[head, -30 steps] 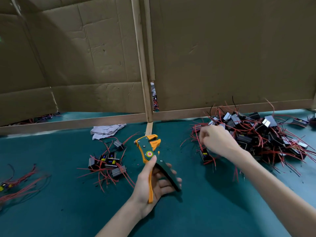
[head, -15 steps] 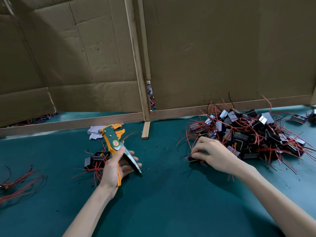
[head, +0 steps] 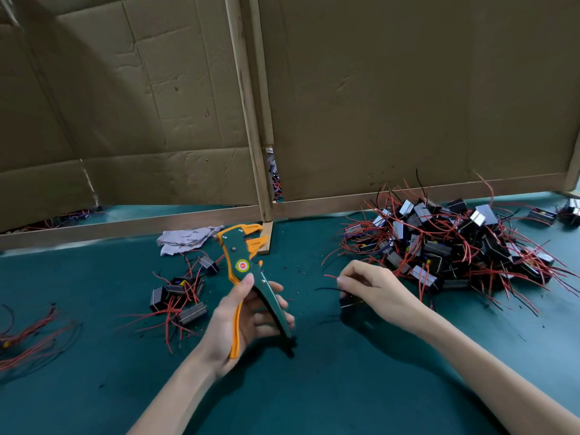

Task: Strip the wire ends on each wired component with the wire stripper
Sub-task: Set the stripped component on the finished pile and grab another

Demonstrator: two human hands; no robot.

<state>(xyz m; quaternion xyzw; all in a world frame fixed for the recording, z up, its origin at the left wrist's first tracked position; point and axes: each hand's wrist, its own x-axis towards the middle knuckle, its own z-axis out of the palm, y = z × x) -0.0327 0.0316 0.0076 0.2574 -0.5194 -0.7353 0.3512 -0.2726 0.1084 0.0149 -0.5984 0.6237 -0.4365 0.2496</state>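
The left hand (head: 248,321) is raised a little above the green surface (head: 314,397), with the palm turned up. Its grip is closed on the stripper (head: 242,265): the fingers curl round the green handle, the orange handle lies in the palm, and the thumb lies along the body. The 2 handles stand apart, and the orange head points up and away.

The right hand (head: 379,290) is low, near the stripper on its right. Its fingertips pinch a thin wire (head: 329,275), and a black component (head: 349,302) sits under the fingers. I cannot tell if the fingers also hold it.

Behind this hand lies a big pile (head: 455,246) of such parts with red leads. A small group (head: 180,296) lies left of the stripper, with crumpled paper (head: 185,238) behind it. Loose leads (head: 28,334) at the left edge are cut off.

Cardboard walls (head: 376,89) and a wooden post (head: 248,127) close the back. What shows in the gap beside the post is too small to make out.
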